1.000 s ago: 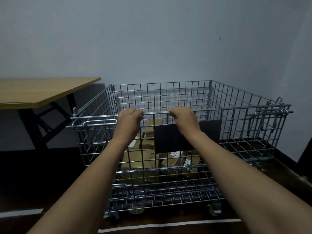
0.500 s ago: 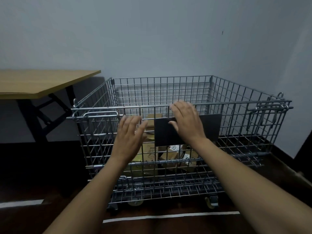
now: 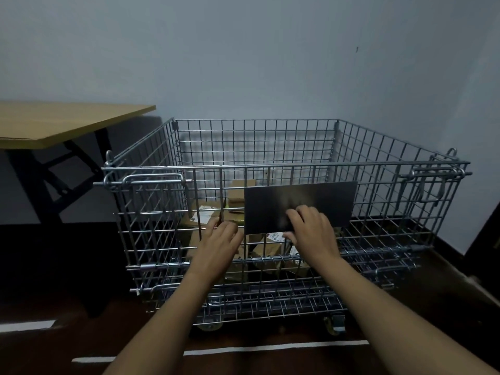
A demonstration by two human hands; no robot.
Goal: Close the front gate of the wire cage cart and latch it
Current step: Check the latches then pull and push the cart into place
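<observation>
The wire cage cart [image 3: 270, 121] stands on casters against the wall, with cardboard boxes [image 3: 240, 188] inside. Its front gate [image 3: 162, 231] stands upright, level with the side walls. A dark plate [image 3: 319, 196] hangs on the gate's upper half. My left hand [image 3: 219, 243] is at the gate's middle, fingers curled into the mesh left of the plate. My right hand [image 3: 311, 231] lies over the plate's lower edge, fingers bent on its face and thumb under it. A sliding latch [image 3: 151, 180] sits at the gate's top left, another latch [image 3: 433, 173] at the top right.
A wooden table [image 3: 67, 123] on black legs stands to the left of the cart. A white line [image 3: 270, 347] runs across the dark floor in front of the casters [image 3: 335, 324]. The wall is close behind and to the right.
Both hands left the gate's top rail, opened flat, and slid down its face to the middle. Their fingers are now curled on the mesh and plate.
</observation>
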